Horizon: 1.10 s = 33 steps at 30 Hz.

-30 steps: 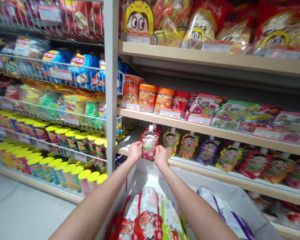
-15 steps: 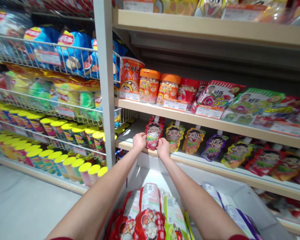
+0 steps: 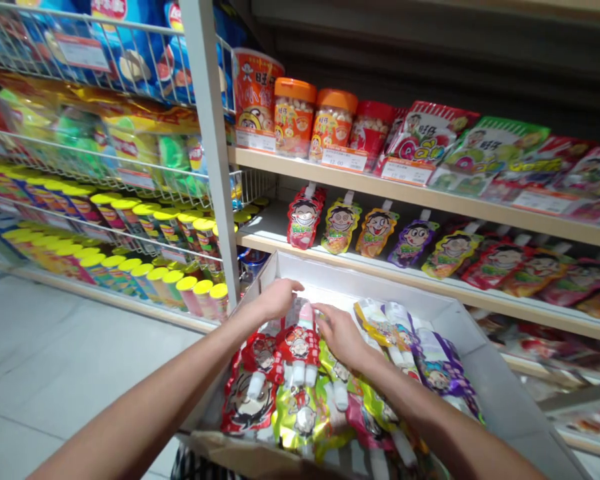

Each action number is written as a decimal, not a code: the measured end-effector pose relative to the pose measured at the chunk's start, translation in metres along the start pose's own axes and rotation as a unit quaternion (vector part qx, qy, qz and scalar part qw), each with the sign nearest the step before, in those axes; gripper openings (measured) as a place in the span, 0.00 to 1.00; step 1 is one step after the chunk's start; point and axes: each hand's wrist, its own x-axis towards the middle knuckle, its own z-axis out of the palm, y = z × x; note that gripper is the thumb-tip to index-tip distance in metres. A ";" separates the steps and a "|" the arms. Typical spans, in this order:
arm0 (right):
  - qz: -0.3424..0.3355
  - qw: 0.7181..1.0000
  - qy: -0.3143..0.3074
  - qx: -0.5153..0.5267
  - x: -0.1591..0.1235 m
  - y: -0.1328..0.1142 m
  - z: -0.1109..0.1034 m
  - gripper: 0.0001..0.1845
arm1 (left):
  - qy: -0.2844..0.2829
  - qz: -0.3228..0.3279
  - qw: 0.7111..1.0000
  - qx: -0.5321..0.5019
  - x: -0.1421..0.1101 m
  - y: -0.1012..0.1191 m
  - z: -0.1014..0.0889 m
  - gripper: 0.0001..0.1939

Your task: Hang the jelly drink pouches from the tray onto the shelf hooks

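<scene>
Both my hands are down in an open white box (image 3: 485, 373) full of spouted drink pouches with cartoon faces. My left hand (image 3: 276, 298) curls around the top left of a red pouch (image 3: 299, 345) that stands up among the others. My right hand (image 3: 343, 335) has its fingertips at that pouch's pale cap, on the right side. On the shelf just behind the box, a red pouch (image 3: 304, 217) hangs at the left end of a row of hanging pouches (image 3: 413, 241), well clear of both hands.
A grey upright post (image 3: 211, 153) divides the shelving. Left of it are wire racks with chip bags (image 3: 130, 40) and yellow-lidded tubes (image 3: 145, 267). Jars (image 3: 293, 117) and candy bags (image 3: 490, 150) fill the wooden shelf above. Grey floor (image 3: 55, 360) lies at the left.
Both hands let go of the red pouch hung on the shelf and dropped into the box, closing on another red pouch. The view tilted downward.
</scene>
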 end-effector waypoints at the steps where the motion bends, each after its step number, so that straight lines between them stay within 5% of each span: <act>1: -0.011 1.000 -0.016 -0.004 -0.007 -0.001 0.001 0.19 | -0.015 0.009 1.000 0.010 -0.005 -0.002 0.004 0.15; 5: -0.035 0.997 -0.063 -0.024 -0.018 -0.003 0.005 0.20 | -0.065 0.074 0.995 -0.012 -0.013 -0.018 0.018 0.14; 10: -0.036 0.991 -0.119 -0.043 -0.025 -0.008 0.000 0.22 | -0.054 0.050 0.996 -0.046 -0.009 -0.031 0.023 0.17; 15: -0.022 0.985 -0.161 -0.061 -0.033 -0.017 -0.005 0.34 | -0.070 0.069 0.994 -0.049 -0.008 -0.030 0.020 0.19; 24: -0.036 0.993 -0.084 -0.071 -0.021 -0.025 0.001 0.15 | -0.026 0.015 0.994 -0.104 -0.003 -0.040 0.020 0.17; 33: 0.026 0.994 0.063 -0.086 0.026 -0.012 -0.019 0.14 | -0.041 -0.028 0.972 -0.230 0.002 -0.041 0.012 0.12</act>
